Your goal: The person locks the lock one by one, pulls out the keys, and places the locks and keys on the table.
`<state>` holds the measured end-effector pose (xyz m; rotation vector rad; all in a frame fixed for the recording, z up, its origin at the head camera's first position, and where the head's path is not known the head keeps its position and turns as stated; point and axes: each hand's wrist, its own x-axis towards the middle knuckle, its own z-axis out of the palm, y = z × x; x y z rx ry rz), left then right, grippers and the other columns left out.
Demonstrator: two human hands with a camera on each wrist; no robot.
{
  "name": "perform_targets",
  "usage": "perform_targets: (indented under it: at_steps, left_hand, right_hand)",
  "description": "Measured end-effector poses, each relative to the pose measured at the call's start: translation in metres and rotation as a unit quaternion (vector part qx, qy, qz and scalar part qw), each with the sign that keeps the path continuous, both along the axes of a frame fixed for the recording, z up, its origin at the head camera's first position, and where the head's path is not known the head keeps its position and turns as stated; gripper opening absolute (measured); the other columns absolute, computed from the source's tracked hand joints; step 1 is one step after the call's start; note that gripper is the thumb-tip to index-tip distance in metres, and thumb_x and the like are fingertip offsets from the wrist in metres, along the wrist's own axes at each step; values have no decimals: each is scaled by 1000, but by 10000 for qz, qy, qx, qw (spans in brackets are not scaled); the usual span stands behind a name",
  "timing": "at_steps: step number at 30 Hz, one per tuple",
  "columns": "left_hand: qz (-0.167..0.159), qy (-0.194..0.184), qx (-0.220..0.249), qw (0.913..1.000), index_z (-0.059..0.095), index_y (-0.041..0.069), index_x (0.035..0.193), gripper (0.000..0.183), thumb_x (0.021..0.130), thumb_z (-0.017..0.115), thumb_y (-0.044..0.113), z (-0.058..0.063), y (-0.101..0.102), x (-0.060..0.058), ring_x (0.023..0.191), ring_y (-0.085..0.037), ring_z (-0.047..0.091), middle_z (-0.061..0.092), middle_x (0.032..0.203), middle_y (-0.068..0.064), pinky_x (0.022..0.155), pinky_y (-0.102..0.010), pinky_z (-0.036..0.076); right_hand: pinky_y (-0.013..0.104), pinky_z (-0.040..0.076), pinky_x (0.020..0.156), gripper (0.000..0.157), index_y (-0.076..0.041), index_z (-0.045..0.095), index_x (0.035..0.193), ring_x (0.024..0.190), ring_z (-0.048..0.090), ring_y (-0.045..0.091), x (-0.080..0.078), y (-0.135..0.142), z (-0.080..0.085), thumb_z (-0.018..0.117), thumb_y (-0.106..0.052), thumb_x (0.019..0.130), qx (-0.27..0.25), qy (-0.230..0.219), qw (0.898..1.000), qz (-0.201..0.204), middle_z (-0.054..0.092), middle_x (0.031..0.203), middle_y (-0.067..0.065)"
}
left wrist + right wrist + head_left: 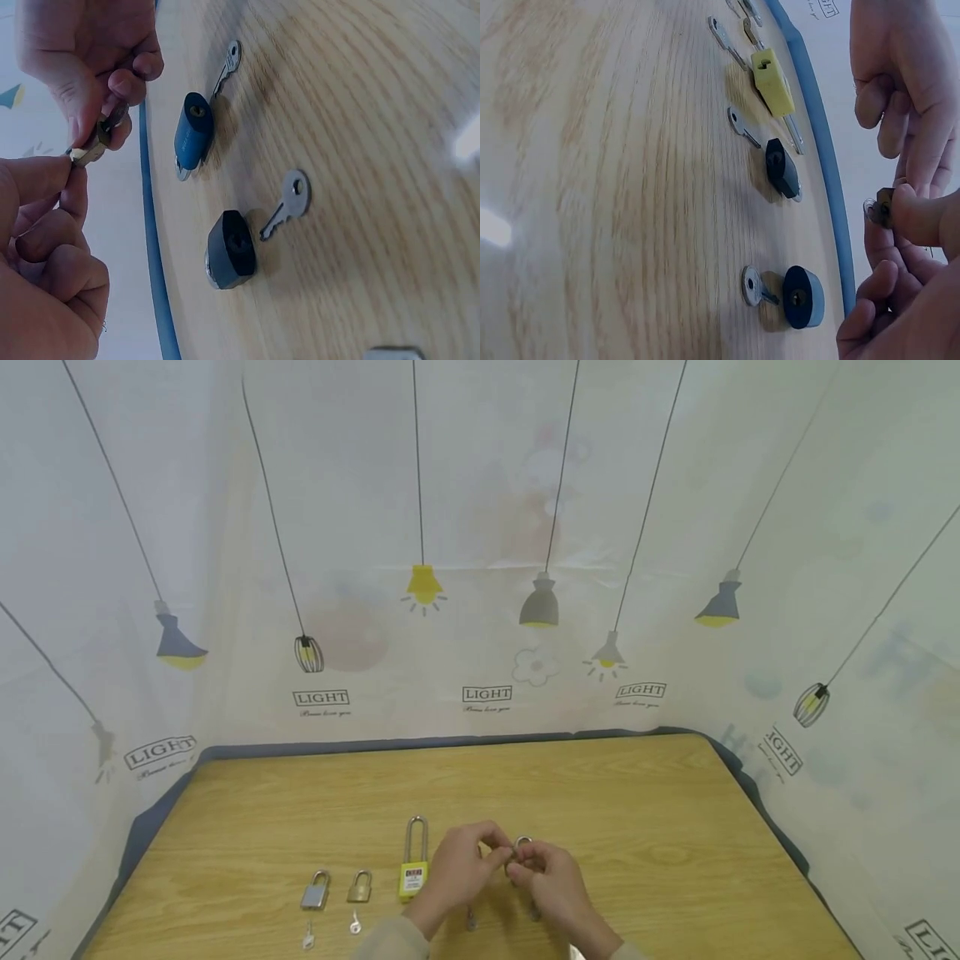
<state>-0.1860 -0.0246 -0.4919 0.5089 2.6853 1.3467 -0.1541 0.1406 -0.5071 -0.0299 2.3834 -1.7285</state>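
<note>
A small brass padlock (91, 147) is held up between both hands, above the table. My left hand (461, 868) pinches it between thumb and finger. My right hand (553, 885) has its thumb against the lock's body and its fingers curled behind. A small metal key (869, 210) sticks out by the lock; whether it sits in the keyhole I cannot tell. Below the hands stand a black padlock (231, 251) and a blue padlock (193, 132), with a silver key (289, 201) before the black one and another key (227, 69) before the blue one.
On the wooden table (675, 827), left of the hands, a yellow long-shackle padlock (413, 878), a brass padlock (359, 888) and a silver padlock (315, 893) lie in a row. Keys (355, 923) lie before them. A lamp-printed cloth (360, 527) surrounds the table.
</note>
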Motion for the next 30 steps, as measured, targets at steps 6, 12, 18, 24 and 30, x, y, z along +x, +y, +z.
perform_targets:
  at_steps: [6, 12, 18, 24, 30]
  left_hand:
    - [120, -52, 50, 9999, 70, 22, 91, 6, 91, 67, 27, -3, -2, -1, 55, -3, 45, 71, 90, 12, 50, -21, 39]
    - [198, -116, 212, 9995, 69, 18, 103, 15, 92, 64, 27, -4, -3, 0, 52, -2, 44, 69, 93, 6, 47, -19, 39]
    - [271, -527, 420, 9974, 66, 16, 105, 19, 89, 67, 25, -11, -5, 7, 65, -6, 52, 65, 89, 6, 56, -21, 44]
    - [409, -1058, 731, 9909, 67, 19, 98, 22, 84, 73, 35, -17, -1, 18, 82, -11, 54, 65, 89, 6, 68, -25, 42]
    - [279, -1169, 1187, 9856, 68, 11, 98, 21, 85, 72, 27, -19, 5, 27, 88, -14, 54, 66, 93, -1, 71, -28, 42]
  right_hand:
    - [31, 45, 81, 25, -2, 63, 108, 90, 57, 18, -4, 2, -3, 65, -21, 92, -130, -59, 9997, 215, 65, 99, 6]
    - [31, 47, 83, 28, -1, 64, 109, 93, 57, 17, -6, 3, -2, 66, -22, 91, -196, -64, 9997, 118, 65, 103, 6]
    - [33, 49, 88, 28, -1, 66, 109, 95, 58, 17, -9, 6, 4, 68, -22, 90, -144, 43, 9998, -93, 66, 104, 7]
    - [32, 49, 86, 31, -2, 66, 109, 94, 58, 17, -11, 9, 6, 69, -25, 89, -190, -48, 9998, -97, 66, 104, 6]
    - [32, 49, 86, 30, -1, 66, 107, 94, 57, 17, -10, 8, 7, 69, -25, 89, -342, -92, 9994, -61, 66, 105, 7]
